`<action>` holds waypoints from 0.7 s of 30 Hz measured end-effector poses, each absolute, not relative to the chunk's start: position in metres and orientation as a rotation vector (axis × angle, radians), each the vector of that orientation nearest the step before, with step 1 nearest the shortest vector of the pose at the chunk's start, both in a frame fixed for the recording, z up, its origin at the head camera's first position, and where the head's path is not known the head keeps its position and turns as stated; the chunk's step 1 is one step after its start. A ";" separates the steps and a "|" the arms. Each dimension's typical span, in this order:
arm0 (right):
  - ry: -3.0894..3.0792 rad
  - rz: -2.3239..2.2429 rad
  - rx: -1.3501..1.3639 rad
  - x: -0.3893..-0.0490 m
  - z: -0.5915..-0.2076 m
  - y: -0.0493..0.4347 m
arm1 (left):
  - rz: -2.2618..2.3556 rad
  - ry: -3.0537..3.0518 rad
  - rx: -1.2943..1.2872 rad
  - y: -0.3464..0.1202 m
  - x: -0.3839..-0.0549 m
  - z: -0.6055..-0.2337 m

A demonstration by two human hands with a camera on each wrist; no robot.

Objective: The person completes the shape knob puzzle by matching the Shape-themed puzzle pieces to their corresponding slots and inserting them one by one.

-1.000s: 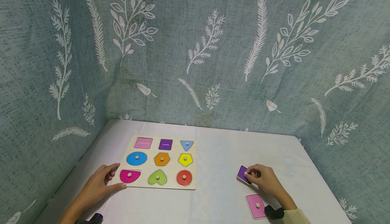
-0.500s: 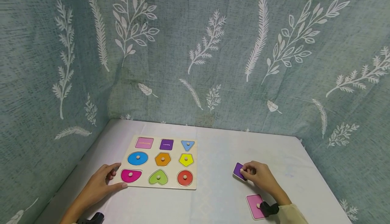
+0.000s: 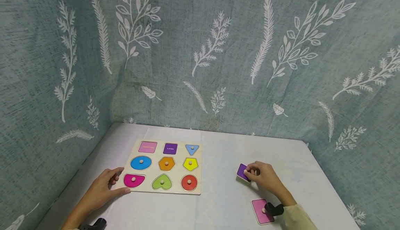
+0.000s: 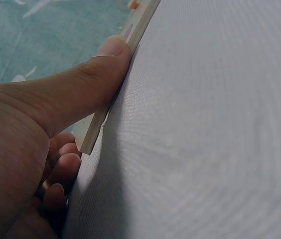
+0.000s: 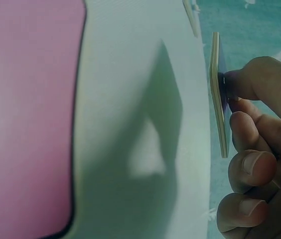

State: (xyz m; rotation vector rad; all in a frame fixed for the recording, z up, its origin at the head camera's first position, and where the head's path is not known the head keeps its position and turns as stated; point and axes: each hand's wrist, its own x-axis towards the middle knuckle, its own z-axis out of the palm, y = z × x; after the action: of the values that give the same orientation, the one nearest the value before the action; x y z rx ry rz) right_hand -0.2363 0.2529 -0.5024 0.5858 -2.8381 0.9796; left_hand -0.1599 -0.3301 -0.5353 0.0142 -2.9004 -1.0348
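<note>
My right hand (image 3: 265, 178) pinches the small knob of a purple square puzzle piece (image 3: 241, 172). The right wrist view shows this purple piece (image 5: 219, 94) edge-on and raised off the cloth, its shadow below. A pink rectangle puzzle piece (image 3: 260, 207) lies on the table under my right wrist. At the left, my left hand (image 3: 100, 190) rests against the near left corner of the wooden puzzle board (image 3: 178, 189). Its straight thumb (image 4: 113, 47) presses the front edge, and the index finger reaches the left edge. Two recesses, pink (image 3: 148, 147) and purple (image 3: 170, 148), show printed words.
Other knobbed shapes sit in the board, among them a blue oval (image 3: 137, 165), a green heart (image 3: 157, 185) and a red circle (image 3: 192, 185). A white cloth covers the table (image 3: 225, 157). Blue-green leaf-patterned fabric (image 3: 237, 101) stands behind and at both sides.
My right hand has carried the purple square a little left and away from me, turning it slightly. The left hand and the board stay in place.
</note>
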 end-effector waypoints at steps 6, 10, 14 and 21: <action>-2.801 0.993 0.641 -0.241 -0.500 0.247 | -1.024 -2.901 0.006 -0.332 -0.160 -0.537; -2.778 0.988 0.669 -0.245 -0.500 0.243 | -1.020 -2.898 0.004 -0.332 -0.159 -0.537; -2.767 0.985 0.698 -0.249 -0.499 0.238 | -1.017 -2.902 0.007 -0.331 -0.159 -0.537; -2.749 0.980 0.729 -0.257 -0.495 0.228 | -1.020 -2.904 0.010 -0.331 -0.160 -0.536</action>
State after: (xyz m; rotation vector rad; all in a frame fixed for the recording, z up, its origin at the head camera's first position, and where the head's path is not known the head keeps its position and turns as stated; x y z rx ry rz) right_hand -0.2569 0.2283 -0.4946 0.7293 -2.7485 0.9797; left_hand -0.1599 -0.3313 -0.5363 0.0102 -2.9043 -1.0198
